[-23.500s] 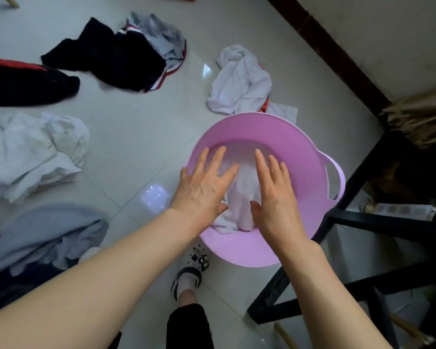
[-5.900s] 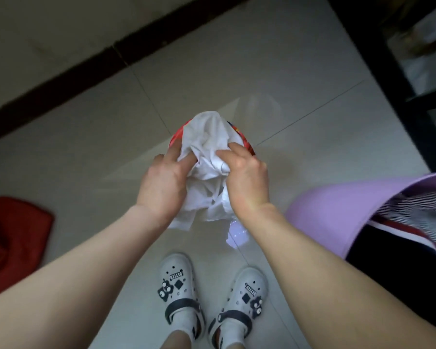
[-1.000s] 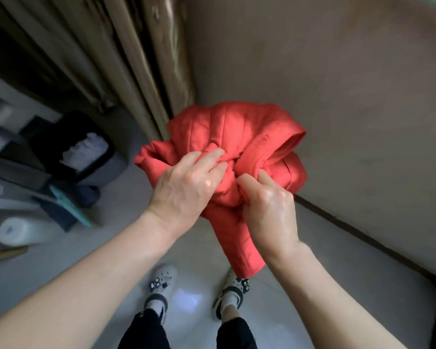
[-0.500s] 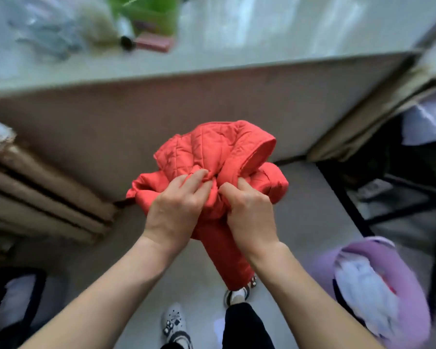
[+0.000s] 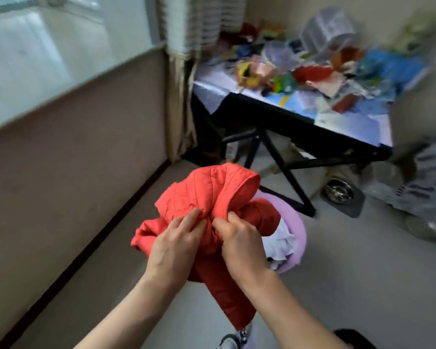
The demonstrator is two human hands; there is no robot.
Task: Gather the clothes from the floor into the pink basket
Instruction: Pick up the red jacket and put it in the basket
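Note:
A bunched red quilted jacket [image 5: 212,195] is held up in front of me, one sleeve dangling toward my feet. My left hand [image 5: 173,245] grips its left side and my right hand [image 5: 242,244] grips it just beside, knuckles nearly touching. The pink basket [image 5: 296,222] stands on the floor right behind the jacket, partly hidden by it, with white clothes [image 5: 278,241] piled inside.
A black-framed table [image 5: 300,122] heaped with colourful clutter stands beyond the basket. A wall with a dark skirting [image 5: 73,258] runs along the left, under a window. A metal bowl [image 5: 339,193] and grey fabric [image 5: 428,177] lie at right on the pale floor.
My view has swung right; the basket now sits directly behind the jacket instead of at the lower right. Both hands keep the same grip on the red jacket.

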